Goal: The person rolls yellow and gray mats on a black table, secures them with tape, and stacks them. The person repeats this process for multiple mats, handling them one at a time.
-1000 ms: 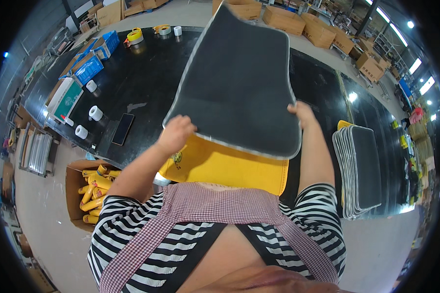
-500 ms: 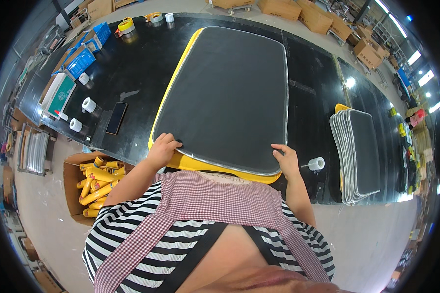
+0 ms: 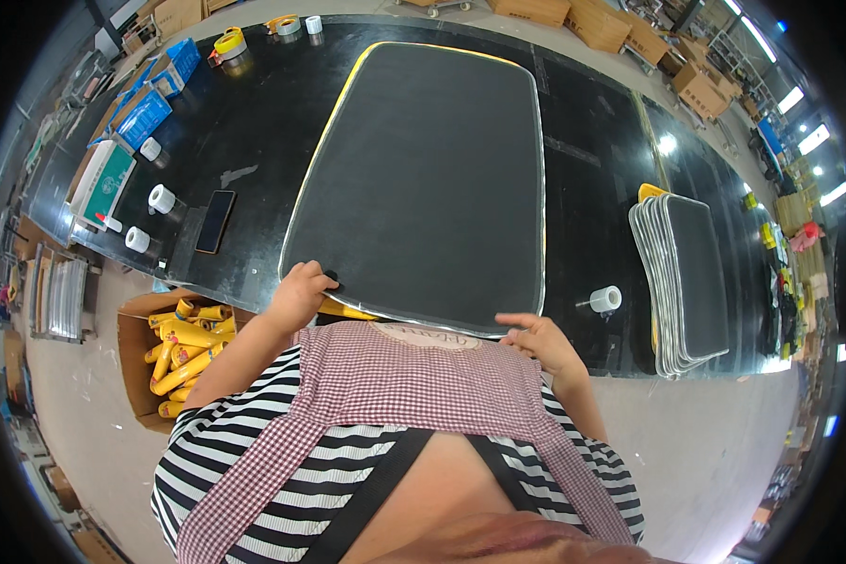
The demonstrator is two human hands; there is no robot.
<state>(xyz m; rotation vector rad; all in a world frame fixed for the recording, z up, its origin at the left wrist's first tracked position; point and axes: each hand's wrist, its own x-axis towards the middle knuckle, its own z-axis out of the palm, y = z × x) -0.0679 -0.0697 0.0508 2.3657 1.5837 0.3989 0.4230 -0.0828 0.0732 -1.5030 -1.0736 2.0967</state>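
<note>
A large dark grey panel (image 3: 423, 179) with rounded corners and a silver rim lies on the black table. Beneath it is a yellow piece (image 3: 346, 308), showing along the left edge and at the near left corner. My left hand (image 3: 298, 293) closes on the panel's near left corner, and a small black thing shows at its fingertips. At the near right corner, my right hand (image 3: 547, 344) grips the rim with its index finger stretched over the panel's surface. Its other fingers are partly hidden behind the hand.
Right of the panel are a white tape roll (image 3: 605, 299) and a stack of smaller silver-rimmed panels (image 3: 679, 282). A phone (image 3: 215, 222), more rolls and blue boxes (image 3: 144, 117) lie to the left. A carton (image 3: 137, 362) of yellow tubular pieces stands below the table edge.
The dark panel now covers more of the yellow piece, whose near strip has mostly vanished. My right hand has come down toward me, from above the panel to its near rim.
</note>
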